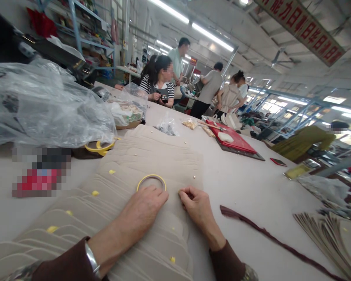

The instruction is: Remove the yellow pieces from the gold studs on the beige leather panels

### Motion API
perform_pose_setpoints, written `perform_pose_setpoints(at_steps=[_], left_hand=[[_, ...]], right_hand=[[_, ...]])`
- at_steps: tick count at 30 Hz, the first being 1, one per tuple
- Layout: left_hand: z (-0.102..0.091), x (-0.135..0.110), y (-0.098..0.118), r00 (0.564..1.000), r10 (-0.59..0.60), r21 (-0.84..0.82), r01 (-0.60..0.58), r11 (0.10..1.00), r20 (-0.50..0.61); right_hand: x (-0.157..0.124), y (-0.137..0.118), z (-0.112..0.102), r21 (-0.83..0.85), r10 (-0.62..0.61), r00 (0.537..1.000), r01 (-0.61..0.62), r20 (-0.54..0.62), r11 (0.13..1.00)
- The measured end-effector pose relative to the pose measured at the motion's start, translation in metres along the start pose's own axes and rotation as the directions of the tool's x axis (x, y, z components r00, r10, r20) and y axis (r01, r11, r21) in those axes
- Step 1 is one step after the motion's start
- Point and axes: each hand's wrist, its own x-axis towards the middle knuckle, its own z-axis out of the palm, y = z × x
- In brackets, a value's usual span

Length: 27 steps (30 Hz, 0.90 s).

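Pale table [245,187] fills most of the foreground. Beige panels [111,199] lie on it in front of the person, running from the lower left up to mid-table, under the left forearm and hand. Panels look smooth and flat, overlapped like shingles, curved edges showing one after another. Clear plastic [46,101] heaped at left, beyond them. Smaller stack [333,238] of similar pieces at far right, fanned; dark strip [269,232] between it and the right hand.

Left hand [148,205]: forearm angled in from lower left, wrist bent, back of hand up, fingers curled down over the panels; fingertips hidden, can't tell if they grip. Right hand [196,203]: comes up from lower right, at the panels' right edge, thumb and index pinched narrow; can't tell if something thin is between.

Yellow-rimmed tape roll [151,176] shows just behind the left fingers, lower part covered. Yellow tabs [95,193] dot the panels. Smallest: a few shiny studs [194,177] near the far end.
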Motion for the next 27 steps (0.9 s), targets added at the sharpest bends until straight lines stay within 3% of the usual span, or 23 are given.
perform_pose_setpoints(at_steps=[4,7,11,13,15,17,21,27], left_hand=[[0.001,0.000,0.000,1.000,0.001,-0.019,-0.001,1.000,-0.019],[0.000,-0.001,0.001,1.000,-0.007,-0.018,0.007,1.000,-0.011],[-0.004,-0.002,0.003,1.000,-0.022,-0.017,0.022,1.000,-0.005],[-0.005,-0.002,0.004,1.000,-0.021,-0.026,0.021,0.999,-0.012],[-0.006,-0.003,0.004,1.000,-0.023,-0.031,0.022,0.999,-0.017],[-0.005,-0.003,0.004,0.999,-0.028,-0.034,0.027,0.999,-0.018],[-0.004,-0.002,0.003,0.999,-0.029,-0.037,0.029,0.999,-0.015],[-0.003,-0.002,0.005,1.000,-0.020,-0.026,0.020,0.999,-0.003]], right_hand=[[0.000,-0.002,0.006,-0.171,-0.132,0.989,0.119,-0.065,0.978],[0.001,-0.002,0.009,-0.206,-0.148,0.985,0.127,-0.089,0.970],[0.001,0.003,0.007,-0.079,-0.001,0.990,-0.010,-0.138,0.997],[-0.001,0.007,0.004,0.082,0.133,0.985,-0.124,-0.108,0.989],[-0.005,0.009,0.001,0.177,0.179,0.983,-0.168,-0.048,0.970],[-0.008,0.009,0.001,0.131,0.100,0.994,-0.094,-0.042,0.987],[-0.009,0.003,0.005,-0.124,-0.117,0.987,0.103,-0.111,0.987],[-0.004,-0.001,0.012,-0.340,-0.207,0.975,0.166,-0.087,0.926]])
